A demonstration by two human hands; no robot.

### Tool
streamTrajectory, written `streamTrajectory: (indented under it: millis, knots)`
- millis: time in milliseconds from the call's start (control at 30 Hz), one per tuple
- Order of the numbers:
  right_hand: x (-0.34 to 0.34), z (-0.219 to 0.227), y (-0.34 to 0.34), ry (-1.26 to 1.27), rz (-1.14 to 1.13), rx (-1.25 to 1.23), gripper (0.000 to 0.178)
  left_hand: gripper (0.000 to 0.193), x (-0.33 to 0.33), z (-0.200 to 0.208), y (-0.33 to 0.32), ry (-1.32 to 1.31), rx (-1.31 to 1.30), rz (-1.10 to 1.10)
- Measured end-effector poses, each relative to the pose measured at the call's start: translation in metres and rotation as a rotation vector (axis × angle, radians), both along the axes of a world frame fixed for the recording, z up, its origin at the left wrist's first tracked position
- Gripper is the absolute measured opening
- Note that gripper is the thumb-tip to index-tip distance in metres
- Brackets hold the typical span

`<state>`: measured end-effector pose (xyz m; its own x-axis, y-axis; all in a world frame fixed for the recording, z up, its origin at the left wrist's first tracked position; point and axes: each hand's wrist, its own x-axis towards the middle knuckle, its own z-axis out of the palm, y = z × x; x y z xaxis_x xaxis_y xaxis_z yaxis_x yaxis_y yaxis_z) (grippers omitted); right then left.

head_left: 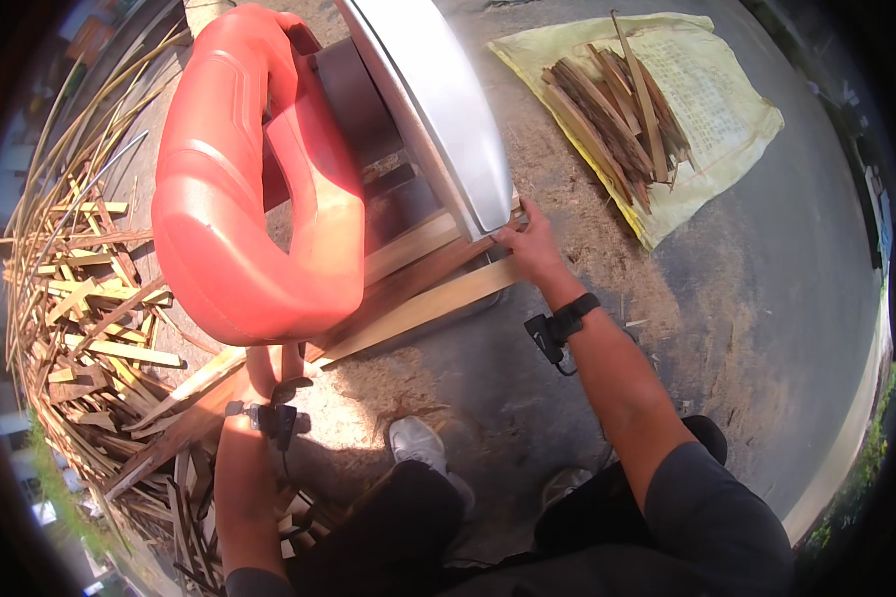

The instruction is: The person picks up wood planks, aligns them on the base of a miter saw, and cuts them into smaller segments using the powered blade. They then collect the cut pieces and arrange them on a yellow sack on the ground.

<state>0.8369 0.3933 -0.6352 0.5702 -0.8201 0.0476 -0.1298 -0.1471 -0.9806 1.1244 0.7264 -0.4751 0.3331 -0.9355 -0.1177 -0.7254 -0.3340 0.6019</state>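
A large red saw handle (204,199) fills the upper left, joined to a rounded silver blade guard (443,90). Under the guard lie several wooden strips, among them a pale wood strip (423,310) at the near side and a reddish-brown one (408,282) beside it. My right hand (536,247) is closed around the strips' right ends, thumb and fingers close to the guard's lower tip. Below the red handle, my left hand (261,370) is by the strips' left part; the handle hides its fingers. The blade itself is out of sight.
A heap of wood offcuts (100,308) and long thin strips spreads along the left. At the upper right, a yellowish woven sack (722,119) lies flat under a bundle of dark wood sticks (607,114). Sawdust (607,298) covers the ground near my shoes (418,443).
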Motion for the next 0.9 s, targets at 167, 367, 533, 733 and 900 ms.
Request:
streamTrajectory:
  millis: [167, 367, 533, 733, 900]
  knots:
    - [-0.026, -0.056, -0.032, 0.169, 0.034, -0.258, 0.063, 0.089, -0.007, 0.01, -0.002, -0.079, 0.144, -0.013]
    - [-0.015, -0.019, 0.009, 0.101, -0.074, 0.189, 0.053, 0.024, -0.017, 0.039, -0.006, -0.448, -0.144, -0.049]
    - [-0.012, -0.005, 0.027, 0.022, -0.156, 0.299, 0.041, 0.031, -0.016, 0.025, 0.001, -0.338, -0.12, -0.093]
    - [0.0, 0.006, 0.027, -0.035, -0.273, 0.281, 0.031, 0.056, -0.007, -0.008, 0.021, -0.454, -0.178, -0.153]
    - [-0.011, 0.013, 0.004, 0.016, -0.361, 0.3, 0.027, 0.077, -0.025, 0.001, -0.009, -0.706, 0.181, -0.152]
